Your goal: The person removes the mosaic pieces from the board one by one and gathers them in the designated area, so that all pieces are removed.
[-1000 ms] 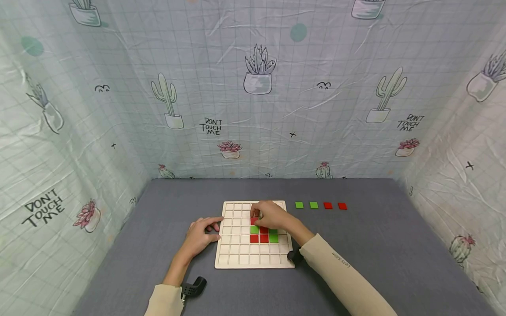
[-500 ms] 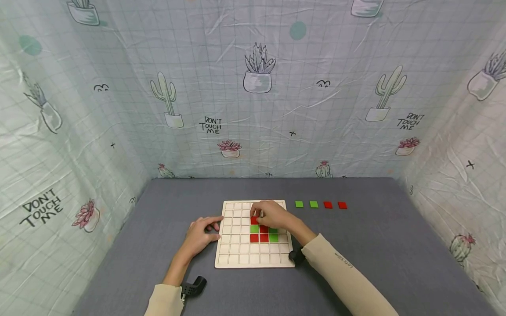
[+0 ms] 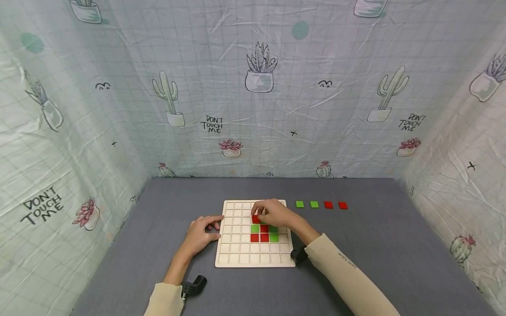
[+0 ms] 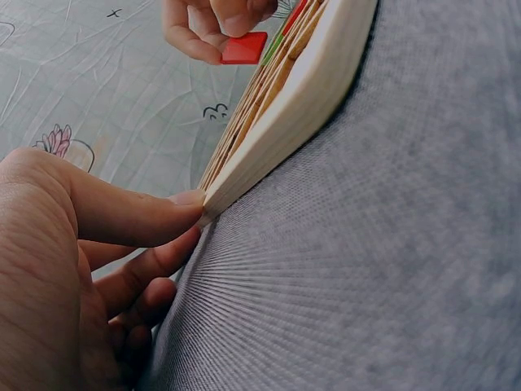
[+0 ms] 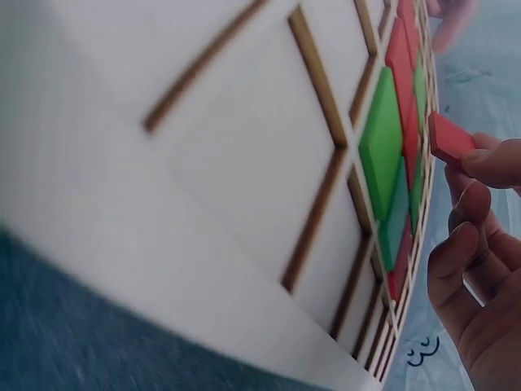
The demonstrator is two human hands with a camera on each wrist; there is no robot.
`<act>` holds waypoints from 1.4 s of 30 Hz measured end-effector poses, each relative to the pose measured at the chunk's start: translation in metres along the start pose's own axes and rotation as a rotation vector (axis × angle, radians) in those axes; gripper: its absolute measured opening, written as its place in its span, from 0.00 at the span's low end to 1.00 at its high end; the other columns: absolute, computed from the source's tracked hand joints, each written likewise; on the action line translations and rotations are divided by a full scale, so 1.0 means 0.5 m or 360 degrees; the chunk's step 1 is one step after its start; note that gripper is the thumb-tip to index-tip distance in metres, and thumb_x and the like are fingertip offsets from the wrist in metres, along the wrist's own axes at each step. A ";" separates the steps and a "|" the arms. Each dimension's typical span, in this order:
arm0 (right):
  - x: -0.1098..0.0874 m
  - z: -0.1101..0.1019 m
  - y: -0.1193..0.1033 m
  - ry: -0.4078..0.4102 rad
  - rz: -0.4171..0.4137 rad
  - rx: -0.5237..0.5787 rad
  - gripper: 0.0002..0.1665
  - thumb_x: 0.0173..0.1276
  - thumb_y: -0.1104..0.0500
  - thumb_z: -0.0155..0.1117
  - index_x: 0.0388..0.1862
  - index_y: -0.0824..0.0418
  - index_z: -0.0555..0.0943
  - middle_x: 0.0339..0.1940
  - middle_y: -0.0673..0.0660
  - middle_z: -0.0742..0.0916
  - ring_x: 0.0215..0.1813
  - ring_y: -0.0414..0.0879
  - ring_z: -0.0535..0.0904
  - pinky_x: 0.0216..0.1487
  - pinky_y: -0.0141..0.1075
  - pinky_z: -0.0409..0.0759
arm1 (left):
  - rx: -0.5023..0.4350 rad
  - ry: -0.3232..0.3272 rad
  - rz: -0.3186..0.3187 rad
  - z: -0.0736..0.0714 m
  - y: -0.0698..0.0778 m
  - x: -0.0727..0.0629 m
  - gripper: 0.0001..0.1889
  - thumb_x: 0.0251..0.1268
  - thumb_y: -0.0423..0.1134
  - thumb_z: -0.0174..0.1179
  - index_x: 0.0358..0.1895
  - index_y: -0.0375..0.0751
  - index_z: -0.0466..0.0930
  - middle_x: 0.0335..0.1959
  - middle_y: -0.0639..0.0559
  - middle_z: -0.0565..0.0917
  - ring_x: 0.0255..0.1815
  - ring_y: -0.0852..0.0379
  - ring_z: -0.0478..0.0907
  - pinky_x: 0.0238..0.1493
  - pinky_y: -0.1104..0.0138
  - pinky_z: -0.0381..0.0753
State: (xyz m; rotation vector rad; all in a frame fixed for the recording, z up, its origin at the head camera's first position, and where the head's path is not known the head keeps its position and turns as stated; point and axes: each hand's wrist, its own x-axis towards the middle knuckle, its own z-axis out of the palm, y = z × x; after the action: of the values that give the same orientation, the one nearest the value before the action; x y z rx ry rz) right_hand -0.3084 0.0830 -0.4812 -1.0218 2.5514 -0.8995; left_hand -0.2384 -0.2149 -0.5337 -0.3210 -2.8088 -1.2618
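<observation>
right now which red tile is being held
The red tile pinched by the right hand above the board; the other visible red tiles lie on the board or table.

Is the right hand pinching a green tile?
No, the right hand pinches a red tile between its thumb and fingers.

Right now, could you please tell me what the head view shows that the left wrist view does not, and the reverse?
Only the head view shows two loose green tiles and two loose red tiles lying beside the board, plus the beige sleeves.

Only the left wrist view gives a close-up of the board's side wall.

Both show the left hand touching the board's edge, the right hand pinching a red tile, and the printed backdrop.
</observation>
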 end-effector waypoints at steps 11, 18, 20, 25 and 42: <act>-0.034 -0.045 0.005 0.0064 -0.0013 0.0029 0.12 0.73 0.66 0.60 0.51 0.60 0.86 0.44 0.57 0.89 0.28 0.38 0.75 0.35 0.33 0.75 | -0.0007 0.0024 0.0012 0.000 -0.002 -0.001 0.29 0.51 0.33 0.73 0.61 0.51 0.86 0.34 0.64 0.83 0.39 0.59 0.72 0.59 0.54 0.59; -0.065 -0.065 0.035 0.0113 -0.0003 0.0015 0.12 0.73 0.67 0.60 0.50 0.60 0.86 0.42 0.57 0.89 0.29 0.39 0.77 0.34 0.34 0.76 | -0.0014 0.0006 -0.0001 0.001 0.001 -0.004 0.29 0.52 0.33 0.73 0.62 0.50 0.85 0.34 0.63 0.83 0.39 0.59 0.72 0.59 0.53 0.58; -0.077 -0.071 0.045 0.0129 0.0016 0.0012 0.12 0.73 0.67 0.60 0.50 0.61 0.86 0.42 0.58 0.88 0.28 0.39 0.76 0.33 0.34 0.76 | -0.0014 0.0004 -0.0001 0.001 0.002 -0.005 0.29 0.52 0.33 0.73 0.62 0.50 0.85 0.34 0.63 0.83 0.39 0.59 0.72 0.59 0.53 0.58; -0.109 -0.095 0.063 0.0174 0.0068 0.0040 0.12 0.72 0.68 0.61 0.51 0.63 0.86 0.43 0.61 0.88 0.26 0.39 0.75 0.33 0.35 0.75 | -0.0010 0.0014 -0.0002 0.001 0.003 -0.003 0.29 0.52 0.33 0.73 0.62 0.50 0.86 0.34 0.63 0.83 0.40 0.59 0.72 0.60 0.53 0.58; -0.183 -0.123 0.153 0.0180 0.0189 0.0070 0.13 0.72 0.69 0.60 0.51 0.64 0.86 0.41 0.61 0.89 0.27 0.43 0.79 0.31 0.35 0.77 | 0.0015 0.0014 -0.0006 0.001 0.000 -0.002 0.28 0.53 0.33 0.73 0.62 0.50 0.86 0.34 0.63 0.83 0.40 0.59 0.71 0.57 0.55 0.59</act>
State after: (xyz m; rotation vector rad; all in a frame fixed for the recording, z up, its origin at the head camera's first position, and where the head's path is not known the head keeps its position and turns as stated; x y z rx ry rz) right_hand -0.3101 0.2171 -0.4812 -0.8188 2.6400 -1.0018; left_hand -0.2374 -0.2145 -0.5342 -0.3095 -2.8083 -1.2471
